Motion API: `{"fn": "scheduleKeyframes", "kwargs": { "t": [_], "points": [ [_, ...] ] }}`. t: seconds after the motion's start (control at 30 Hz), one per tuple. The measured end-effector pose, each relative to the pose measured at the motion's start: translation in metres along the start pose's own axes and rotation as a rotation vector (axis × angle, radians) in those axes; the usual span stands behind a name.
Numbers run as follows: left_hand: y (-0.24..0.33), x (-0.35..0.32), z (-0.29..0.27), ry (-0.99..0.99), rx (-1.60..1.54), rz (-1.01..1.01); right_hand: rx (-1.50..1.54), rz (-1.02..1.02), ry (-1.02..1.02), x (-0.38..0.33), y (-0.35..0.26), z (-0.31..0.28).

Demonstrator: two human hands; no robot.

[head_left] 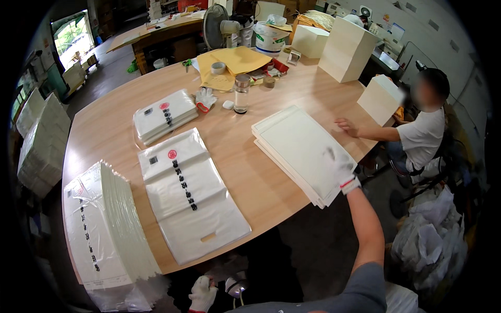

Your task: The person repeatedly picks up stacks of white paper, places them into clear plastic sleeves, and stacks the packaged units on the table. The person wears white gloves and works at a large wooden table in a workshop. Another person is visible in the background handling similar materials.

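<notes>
My right hand, in a white glove with a red-edged cuff, lies over the near right corner of a stack of off-white paper sheets. Its fingers are smeared by motion, so their grip is unclear. Low in the picture, my left hand, also gloved in white, is curled close to my body. Whatever it may hold is hidden. A flat white plastic bag with a cut-out handle lies left of the sheets. Beyond it sits a smaller pile of printed white bags.
A tall stack of plastic-wrapped sheets stands at the table's left edge. Farther back are a glass jar, a loose glove, yellow envelopes and a fan. At right, a seated co-worker rests a hand on the table.
</notes>
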State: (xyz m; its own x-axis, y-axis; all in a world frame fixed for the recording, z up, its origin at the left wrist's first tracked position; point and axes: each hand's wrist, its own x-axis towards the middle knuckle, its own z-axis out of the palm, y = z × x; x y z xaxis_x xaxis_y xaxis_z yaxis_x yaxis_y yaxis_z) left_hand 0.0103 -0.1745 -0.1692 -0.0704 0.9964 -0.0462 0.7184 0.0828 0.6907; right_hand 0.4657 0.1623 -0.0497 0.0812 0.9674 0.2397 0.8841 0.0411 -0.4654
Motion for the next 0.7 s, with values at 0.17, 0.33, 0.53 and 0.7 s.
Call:
{"fn": "scheduleKeyframes", "kwargs": {
  "t": [0.17,0.33,0.53,0.7],
  "points": [
    [0.008,-0.006,-0.008,-0.104,0.077,-0.093,-0.295,-0.007,0.272,0.085,0.110,0.023],
    [0.013,-0.003,-0.014,-0.088,0.069,-0.198,-0.298,0.408,-0.132,0.097,0.096,0.017],
    [0.029,0.000,-0.018,-0.121,0.048,-0.236,-0.329,0.504,-0.162,0.073,0.078,0.018],
    [0.040,0.008,-0.004,-0.167,0.058,-0.156,-0.291,0.518,-0.023,0.040,0.058,0.034]
  ]
}}
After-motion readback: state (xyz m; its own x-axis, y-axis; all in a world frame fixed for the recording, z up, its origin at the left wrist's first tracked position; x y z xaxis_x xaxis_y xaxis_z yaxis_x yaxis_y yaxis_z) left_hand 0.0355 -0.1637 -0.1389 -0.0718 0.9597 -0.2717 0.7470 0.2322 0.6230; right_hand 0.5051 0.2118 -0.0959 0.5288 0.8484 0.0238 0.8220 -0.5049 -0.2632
